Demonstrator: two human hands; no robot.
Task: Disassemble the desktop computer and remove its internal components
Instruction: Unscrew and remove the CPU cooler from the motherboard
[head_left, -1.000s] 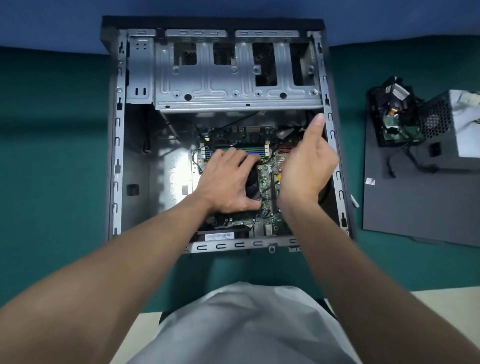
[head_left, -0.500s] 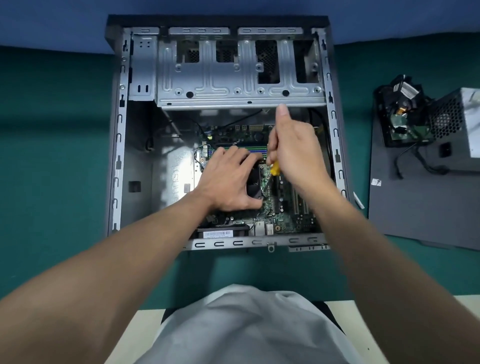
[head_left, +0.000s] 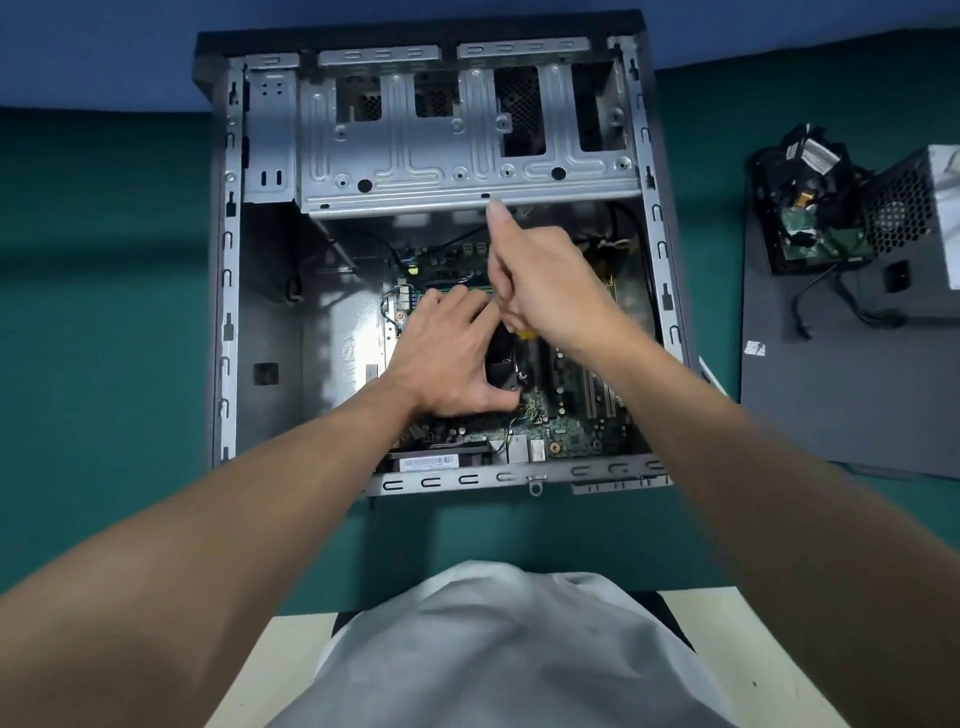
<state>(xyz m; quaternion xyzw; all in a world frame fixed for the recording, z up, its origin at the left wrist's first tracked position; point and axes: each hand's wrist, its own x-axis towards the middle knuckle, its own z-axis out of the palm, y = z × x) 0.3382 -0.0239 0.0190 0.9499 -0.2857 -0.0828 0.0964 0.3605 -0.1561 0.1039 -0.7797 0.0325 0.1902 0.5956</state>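
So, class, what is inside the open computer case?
Inside the computer case: a green motherboard, a metal drive cage at the far end, and a black fan gripped by the left hand. The right hand holds a yellow-handled tool. The hands cover the board's middle.

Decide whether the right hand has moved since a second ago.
Yes. The right hand has shifted left, away from the grey metal case's right rail, towards the black fan.
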